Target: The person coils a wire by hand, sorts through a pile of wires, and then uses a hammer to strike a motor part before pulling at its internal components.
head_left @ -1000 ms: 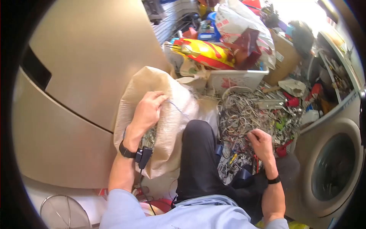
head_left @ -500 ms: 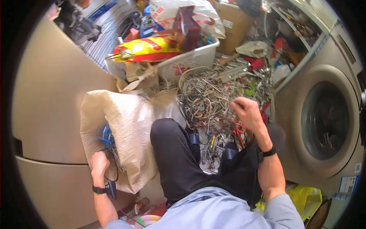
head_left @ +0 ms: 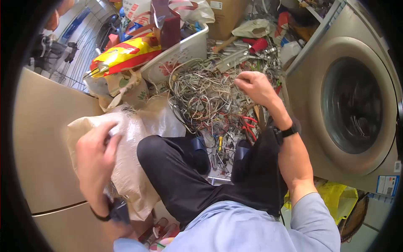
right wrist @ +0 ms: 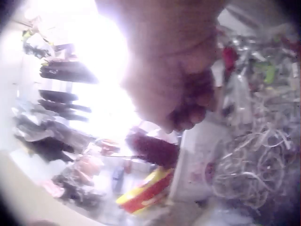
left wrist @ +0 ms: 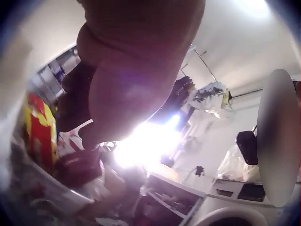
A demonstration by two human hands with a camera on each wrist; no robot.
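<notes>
Left hand (head_left: 95,157) has risen from the sack mouth, thumb and fingers parted over the sack (head_left: 133,180); I see right hand (head_left: 258,89) curled, apparently empty, near cables (head_left: 201,90)

Tiled floor (head_left: 373,214) with tangled cables (head_left: 201,90), mixed small scraps (head_left: 227,157) and a beige sack (head_left: 136,157)

Looks like a cluttered corner of a home. At right in the head view, a front-loading washing machine (head_left: 357,105); at upper left, a wire rack (head_left: 79,63); at upper middle, a white plastic tub (head_left: 178,56) of household odds and ends beside a cardboard box (head_left: 226,19). Tangled cables (head_left: 201,92) all over the middle of the floor.
</notes>
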